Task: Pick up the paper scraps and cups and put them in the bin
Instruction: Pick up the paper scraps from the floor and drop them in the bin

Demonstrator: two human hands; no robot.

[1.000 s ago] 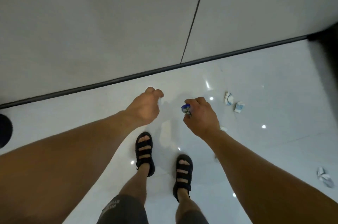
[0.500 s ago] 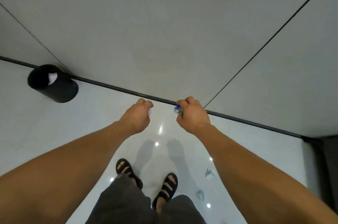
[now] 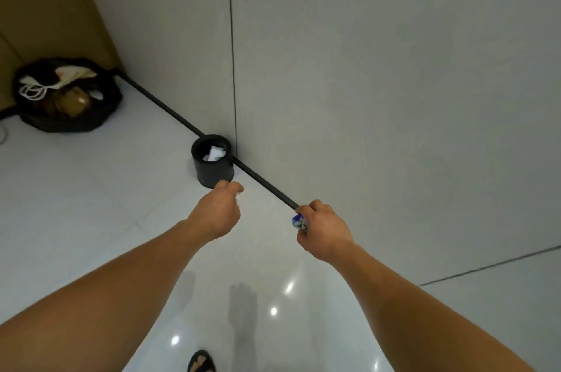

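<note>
At frame centre, black bin point(image 3: 212, 170) by the wall holds white paper point(image 3: 216, 153); left hand point(image 3: 220, 214) just below clenches a white scrap point(image 3: 237, 198), right hand point(image 3: 323, 229) grips a blue-white scrap point(image 3: 299, 221), both not yet binned, remaining litter not in view.

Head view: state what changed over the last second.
The person turned from the floor scraps, now out of view, toward the bin, now close ahead. A black bag came into view. Unchanged: left hand grips a white scrap, right hand a blue-and-white scrap.
</note>
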